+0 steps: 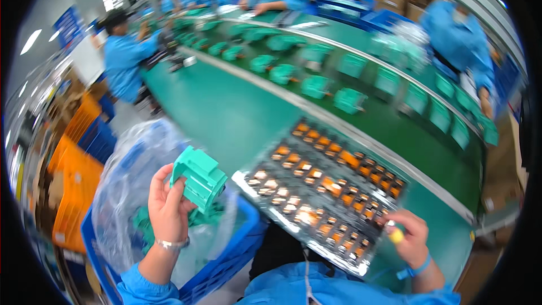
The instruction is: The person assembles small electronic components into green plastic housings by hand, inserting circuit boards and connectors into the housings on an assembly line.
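My left hand (169,206) grips a green plastic housing (199,178) by its left side, held above a blue crate. The housing has a stepped, boxy shape. At the right end of a tray, my right hand (411,240) is closed, fingertips together near the tray's edge. A small yellow and silvery piece (396,235) shows at those fingertips, too blurred to name. Rows of small orange, black and shiny metal parts (333,186) fill the clear plastic tray (240,181), which lies on the green worktable.
The blue crate (212,282), lined with clear plastic, holds more green pieces at my left. Beyond the worktable (226,107), a conveyor belt (406,152) carries several green housings (350,100). People in blue work across it. Orange bins (76,192) stand far left.
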Demonstrator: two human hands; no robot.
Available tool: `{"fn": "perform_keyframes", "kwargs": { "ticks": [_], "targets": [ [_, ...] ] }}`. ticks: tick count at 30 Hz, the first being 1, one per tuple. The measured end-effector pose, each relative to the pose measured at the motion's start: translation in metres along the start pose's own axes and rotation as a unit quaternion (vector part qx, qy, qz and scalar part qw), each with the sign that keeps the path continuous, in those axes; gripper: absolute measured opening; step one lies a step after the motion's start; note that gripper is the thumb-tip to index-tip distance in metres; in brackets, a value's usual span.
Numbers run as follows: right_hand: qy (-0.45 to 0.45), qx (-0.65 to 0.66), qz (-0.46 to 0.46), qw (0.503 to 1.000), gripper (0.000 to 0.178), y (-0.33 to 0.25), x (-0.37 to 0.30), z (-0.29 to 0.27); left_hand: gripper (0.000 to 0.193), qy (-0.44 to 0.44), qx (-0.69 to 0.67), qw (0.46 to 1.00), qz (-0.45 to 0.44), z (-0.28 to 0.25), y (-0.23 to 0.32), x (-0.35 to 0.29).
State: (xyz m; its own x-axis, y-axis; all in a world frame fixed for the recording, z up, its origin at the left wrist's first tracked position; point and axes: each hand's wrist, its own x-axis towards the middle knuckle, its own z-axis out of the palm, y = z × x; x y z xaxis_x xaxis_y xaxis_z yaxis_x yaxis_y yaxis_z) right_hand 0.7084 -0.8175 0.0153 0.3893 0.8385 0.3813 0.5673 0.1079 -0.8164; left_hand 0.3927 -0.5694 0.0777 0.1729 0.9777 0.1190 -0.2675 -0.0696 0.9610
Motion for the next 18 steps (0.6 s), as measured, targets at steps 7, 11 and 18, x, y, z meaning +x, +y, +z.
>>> {"fn": "perform_keyframes", "kwargs": {
  "ticks": [7, 11, 18],
  "targets": [
    [-0.015, 0.351, 0.082, 0.933, 0.083, -0.030, 0.023, 0.059, 0.044, -0.237, -0.104, 0.945, -0.201, 0.141, -0.067, -0.067],
    [0.014, 0.388, 0.104, 0.916, 0.063, -0.007, 0.013, 0.020, 0.059, -0.373, -0.068, 0.880, -0.287, 0.149, -0.081, -0.071],
    [-0.270, 0.299, 0.163, 0.901, 0.072, 0.005, 0.010, -0.009, 0.062, -0.613, 0.296, 0.713, -0.166, 0.174, -0.052, -0.050]
  ]
}}
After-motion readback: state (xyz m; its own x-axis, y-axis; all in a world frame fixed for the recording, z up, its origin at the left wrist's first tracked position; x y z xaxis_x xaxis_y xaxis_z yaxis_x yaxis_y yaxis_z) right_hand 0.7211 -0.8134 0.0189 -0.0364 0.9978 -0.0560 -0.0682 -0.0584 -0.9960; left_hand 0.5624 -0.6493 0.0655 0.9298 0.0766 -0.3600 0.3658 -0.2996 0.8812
